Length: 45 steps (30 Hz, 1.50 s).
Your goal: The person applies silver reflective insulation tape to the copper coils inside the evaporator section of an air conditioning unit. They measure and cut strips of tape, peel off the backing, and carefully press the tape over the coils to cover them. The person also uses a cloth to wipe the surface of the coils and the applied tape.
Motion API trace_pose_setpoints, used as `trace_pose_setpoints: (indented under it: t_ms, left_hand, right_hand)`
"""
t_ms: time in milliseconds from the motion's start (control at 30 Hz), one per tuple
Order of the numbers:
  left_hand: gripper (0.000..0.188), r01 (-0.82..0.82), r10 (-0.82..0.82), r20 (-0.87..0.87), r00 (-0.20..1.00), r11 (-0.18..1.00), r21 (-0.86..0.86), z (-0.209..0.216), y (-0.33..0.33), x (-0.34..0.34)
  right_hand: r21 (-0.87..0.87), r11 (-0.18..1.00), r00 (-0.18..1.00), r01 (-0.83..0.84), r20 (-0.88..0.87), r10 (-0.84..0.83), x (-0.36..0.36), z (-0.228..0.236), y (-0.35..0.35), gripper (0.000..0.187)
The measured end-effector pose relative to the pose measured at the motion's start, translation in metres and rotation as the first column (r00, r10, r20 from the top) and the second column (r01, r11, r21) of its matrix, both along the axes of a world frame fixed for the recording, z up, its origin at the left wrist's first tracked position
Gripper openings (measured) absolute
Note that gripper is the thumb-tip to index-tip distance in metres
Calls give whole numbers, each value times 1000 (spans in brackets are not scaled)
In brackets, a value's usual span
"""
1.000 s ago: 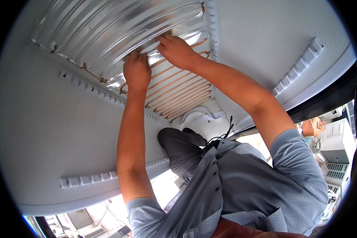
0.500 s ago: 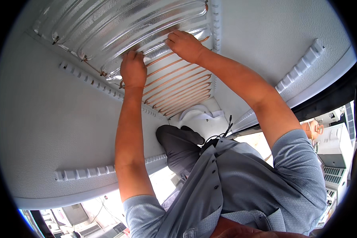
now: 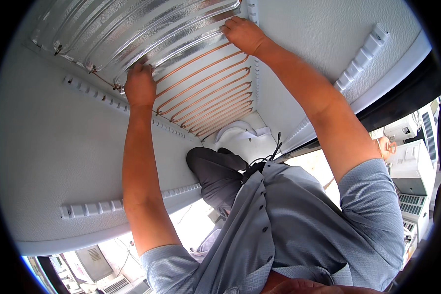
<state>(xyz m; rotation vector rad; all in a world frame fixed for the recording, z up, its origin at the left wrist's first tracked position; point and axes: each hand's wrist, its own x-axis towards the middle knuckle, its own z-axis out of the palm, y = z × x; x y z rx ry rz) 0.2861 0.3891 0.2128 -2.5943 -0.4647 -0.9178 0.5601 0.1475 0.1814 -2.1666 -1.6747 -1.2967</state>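
I am reaching into a white-lined cabinet, where a serpentine copper tube (image 3: 203, 84) runs back and forth over the back wall. Shiny silver foil tape (image 3: 181, 38) covers its upper loops; the lower ones are bare. My left hand (image 3: 140, 87) is at the left end of the lowest foil strip, its fingers bent closed on the edge. At that strip's right end, my right hand (image 3: 245, 35) has its fingers curled together on the foil. The backs of both hands partly hide the fingertips.
Ribbed white shelf rails (image 3: 95, 93) line the left wall, and another rail (image 3: 362, 59) is on the right wall. A white curved piece (image 3: 235, 131) lies at the cabinet's far bottom, near my bent leg (image 3: 213, 164). White appliance units (image 3: 411, 166) stand outside at right.
My hands have moved apart along the foil strip, the left one leftward and the right one up and to the right. The view has shifted slightly.
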Motion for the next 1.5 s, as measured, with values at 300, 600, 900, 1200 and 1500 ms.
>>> trace_pose_setpoints:
  t_ms: [300,600,900,1200,1500]
  left_hand:
    - [8,-31,32,-47,998,999,22,2,14,-20]
    - [7,210,-208,-25,978,972,106,-4,-2,16]
    - [15,285,-292,81,953,955,85,-7,-6,23]
    - [6,122,-131,22,991,961,248,-3,19,-19]
    - [6,-165,189,-60,980,946,281,7,22,-47]
  right_hand:
    - [-79,994,997,72,-25,-74,4,8,-16,18]
    - [-7,948,948,-319,-10,319,-54,15,54,7]
    - [-14,895,891,-447,80,446,-85,20,95,14]
    - [-129,968,974,-217,41,224,-18,16,18,11]
    - [-122,991,981,-53,177,75,7,13,-7,14]
